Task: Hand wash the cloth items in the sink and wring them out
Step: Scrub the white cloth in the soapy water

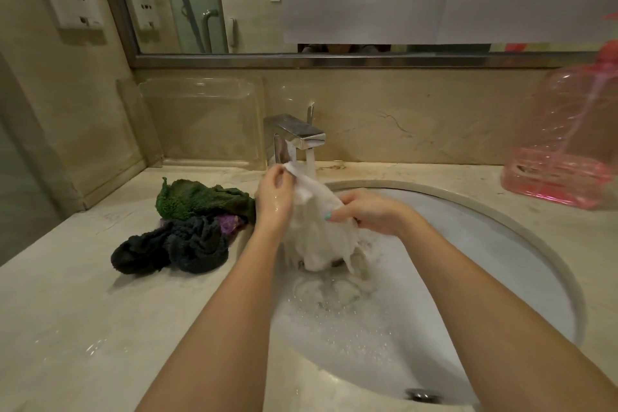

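- A person's left hand (276,197) pinches the top corner of a wet white cloth (317,234) under the running faucet (297,135); the right hand (368,216) grips its middle, fingers curled.
- The cloth hangs into the sink (485,244), which holds sudsy water and possibly another submerged cloth.
- Green and dark cloths (190,224) lie heaped on the counter (67,311), left.
- A clear pink jug (568,144) stands far right.

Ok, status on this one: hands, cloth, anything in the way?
Left hand and right hand grip white cloth under running tap, over soapy sink. Dark cloths piled on counter, left of sink. Nothing blocking.
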